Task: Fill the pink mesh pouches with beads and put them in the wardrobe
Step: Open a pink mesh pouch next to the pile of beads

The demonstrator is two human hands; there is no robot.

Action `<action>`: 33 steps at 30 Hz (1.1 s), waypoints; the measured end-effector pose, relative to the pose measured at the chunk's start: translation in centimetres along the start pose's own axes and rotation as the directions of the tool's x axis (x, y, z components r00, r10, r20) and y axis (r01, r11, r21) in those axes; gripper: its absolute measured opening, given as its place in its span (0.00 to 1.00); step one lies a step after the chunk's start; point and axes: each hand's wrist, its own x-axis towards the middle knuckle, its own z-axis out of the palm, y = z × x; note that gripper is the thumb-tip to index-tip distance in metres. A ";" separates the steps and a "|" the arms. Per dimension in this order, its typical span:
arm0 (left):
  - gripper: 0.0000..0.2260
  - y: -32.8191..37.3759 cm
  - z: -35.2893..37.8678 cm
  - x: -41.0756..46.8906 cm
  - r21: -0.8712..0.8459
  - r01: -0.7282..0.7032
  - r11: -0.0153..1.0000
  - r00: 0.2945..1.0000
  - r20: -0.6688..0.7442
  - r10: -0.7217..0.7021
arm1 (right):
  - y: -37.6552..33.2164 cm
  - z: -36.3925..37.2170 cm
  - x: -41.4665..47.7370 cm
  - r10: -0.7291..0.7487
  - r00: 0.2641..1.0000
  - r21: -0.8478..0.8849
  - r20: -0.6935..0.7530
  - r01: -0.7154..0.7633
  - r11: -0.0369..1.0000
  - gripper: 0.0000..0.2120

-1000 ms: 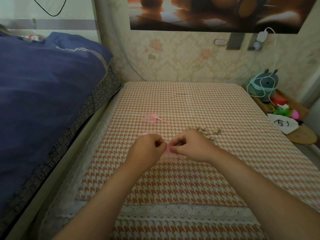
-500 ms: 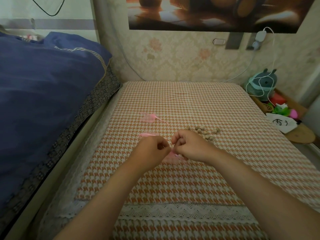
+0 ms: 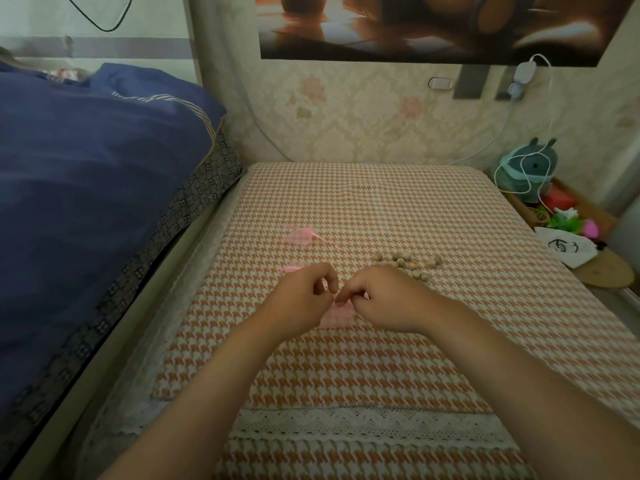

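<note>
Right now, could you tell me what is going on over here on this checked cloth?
A person's left hand and right hand pinch the top of a pink mesh pouch that lies on the checked cloth. A pile of beads sits just beyond the right hand, and a second pouch lies farther back. Whether any beads are in the held pouch yet cannot be told.

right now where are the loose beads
Head view: the beads lie on the houndstooth cover just beyond the right hand, right of the far pink pouch.
</note>
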 end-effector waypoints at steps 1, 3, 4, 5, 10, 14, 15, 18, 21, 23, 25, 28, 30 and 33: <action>0.13 0.0 -0.1 0.0 -0.004 0.000 1.000 1.000 0.001 0.000 | -0.2 -0.2 -0.2 -0.011 1.000 -0.019 0.016 0.011 1.000 0.14; 0.16 0.1 -0.3 -0.1 -0.003 -0.005 1.000 1.000 0.006 0.005 | -0.5 -0.5 -0.4 -0.025 0.998 -0.095 0.060 0.031 0.995 0.09; 0.16 0.1 -0.4 -0.1 0.021 -0.015 1.000 1.000 0.010 0.015 | -0.6 -0.6 -0.5 -0.034 0.997 -0.149 0.071 0.044 0.988 0.08; 0.15 0.2 -0.6 -0.1 0.066 -0.026 0.997 0.999 0.019 0.025 | -0.5 -0.7 -0.5 -0.051 0.996 -0.179 0.067 0.062 0.982 0.07; 0.13 0.0 -1.2 -0.2 0.151 -0.082 0.985 0.993 0.102 0.067 | 0.2 -0.7 -0.5 -0.112 0.994 -0.121 -0.007 0.111 0.986 0.04; 0.09 -0.3 -1.8 -0.2 0.181 -0.116 0.977 0.988 0.124 0.094 | 0.6 -0.8 -0.6 -0.089 0.996 -0.104 0.003 0.088 0.991 0.03; 0.09 -0.4 -1.9 -0.1 0.218 -0.140 0.966 0.986 0.125 0.115 | 0.7 -0.8 -0.5 -0.067 0.997 -0.109 0.028 0.069 0.992 0.05; 0.08 -0.8 -1.6 0.0 0.258 -0.181 0.949 0.980 0.122 0.154 | 0.7 -0.5 -0.3 -0.029 0.996 -0.101 0.087 0.038 0.994 0.08; 0.09 -0.9 -1.3 0.0 0.189 -0.190 0.964 0.980 0.100 0.173 | 0.6 -0.2 -0.3 -0.045 0.996 -0.055 0.079 0.050 0.997 0.06; 0.11 -0.8 -1.5 -0.1 0.200 -0.196 0.960 0.979 0.096 0.180 | 0.8 -0.2 -0.4 -0.045 0.997 -0.024 0.070 0.046 0.999 0.06; 0.12 -0.7 -1.8 -0.2 0.262 -0.202 0.944 0.977 0.115 0.177 | 1.1 -0.2 -0.4 -0.032 0.997 -0.017 0.065 0.034 0.999 0.06; 0.11 -0.8 -1.5 0.0 0.277 -0.197 0.941 0.977 0.131 0.166 | 1.3 0.0 -0.1 0.006 0.998 -0.009 0.068 -0.005 1.000 0.07; 0.13 -1.0 -1.1 0.2 0.241 -0.189 0.952 0.979 0.127 0.162 | 1.1 0.2 0.2 0.014 0.999 -0.002 0.045 -0.014 1.000 0.09; 0.09 -1.5 -1.1 0.4 0.103 -0.169 0.980 0.982 0.100 0.159 | 1.2 0.4 0.3 0.048 0.999 0.138 -0.025 -0.044 0.989 0.08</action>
